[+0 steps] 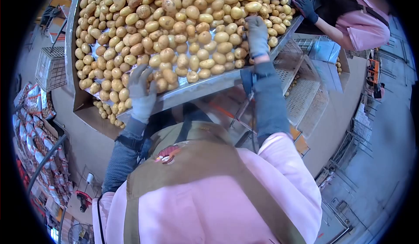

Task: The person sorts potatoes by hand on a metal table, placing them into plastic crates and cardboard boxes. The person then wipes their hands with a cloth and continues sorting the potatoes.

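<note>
Many yellow-brown potatoes (192,12) cover a metal sorting table (205,87). My left hand (141,92), in a grey glove, is at the table's near edge on the left, its fingers apart and touching potatoes. My right hand (257,35), also gloved in grey, lies over potatoes at the right side of the table. Its fingers curl downward, and their tips and anything under them are hidden.
At the upper right a co-worker's dark-gloved hand (305,7) is by the table edge. White plastic crates (301,91) stand below right, another crate (51,68) at left. Filled sacks (41,135) are stacked at far left.
</note>
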### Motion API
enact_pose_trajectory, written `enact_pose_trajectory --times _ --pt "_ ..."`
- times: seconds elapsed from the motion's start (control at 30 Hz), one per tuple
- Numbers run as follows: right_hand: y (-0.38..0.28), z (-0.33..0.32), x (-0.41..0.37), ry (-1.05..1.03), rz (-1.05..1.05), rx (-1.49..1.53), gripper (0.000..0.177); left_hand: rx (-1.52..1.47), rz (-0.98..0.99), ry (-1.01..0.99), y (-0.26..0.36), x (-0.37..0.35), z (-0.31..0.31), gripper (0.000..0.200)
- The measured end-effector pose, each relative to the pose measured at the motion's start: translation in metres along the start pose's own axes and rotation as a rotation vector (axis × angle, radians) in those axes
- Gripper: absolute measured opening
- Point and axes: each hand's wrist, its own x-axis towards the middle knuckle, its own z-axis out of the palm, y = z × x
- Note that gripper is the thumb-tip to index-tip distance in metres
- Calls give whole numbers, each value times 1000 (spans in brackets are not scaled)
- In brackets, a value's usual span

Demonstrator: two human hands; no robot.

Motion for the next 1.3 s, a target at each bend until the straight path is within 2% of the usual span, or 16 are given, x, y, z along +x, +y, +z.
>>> enact_pose_trajectory --times 0.1,0.2,0.27,0.3,0.33,0.47,0.6,0.7,0.73,0.8,0.87,1.0,1.03,1.13,1.27,1.3 --pt "-50 6 -69 -2 332 568 34 -137 153 -82 20 48 27 41" --pt "-56 21 -118 175 529 839 37 -47 451 -285 62 126 72 44" --pt "-47 17 -142 64 89 354 38 221 635 -307 74 164 124 37" --pt "-48 15 -150 36 6 294 38 483 654 -523 87 184 137 32" --pt "-50 14 -156 0 19 357 38 522 620 -639 88 200 162 25" --pt "-67 -2 -167 -183 86 505 41 571 422 -629 97 212 209 21" --pt "-67 -8 -172 -305 53 450 47 356 572 -535 74 210 175 22" --pt "-46 -2 -169 -308 -8 233 50 -35 129 -401 85 190 122 35" --pt "-39 2 -168 -306 -32 143 51 -113 123 -319 77 177 109 39" --pt "-43 12 -168 -351 105 405 50 -390 -35 -272 92 135 78 32" --pt "-62 30 -176 -439 439 1102 46 -459 172 -162 105 102 65 28" --pt "-44 47 -180 -335 -266 104 50 -526 39 -97 111 69 56 47" --pt "-61 51 -179 -346 -12 479 57 -569 -12 -82 111 67 55 51" --pt "-67 48 -180 -480 266 635 60 -478 101 -70 111 66 45 56" --pt "-78 52 -187 -376 216 556 43 -465 110 -71 113 60 36 60" --pt "-72 49 -191 -389 4 300 40 -423 185 -140 114 55 35 61"
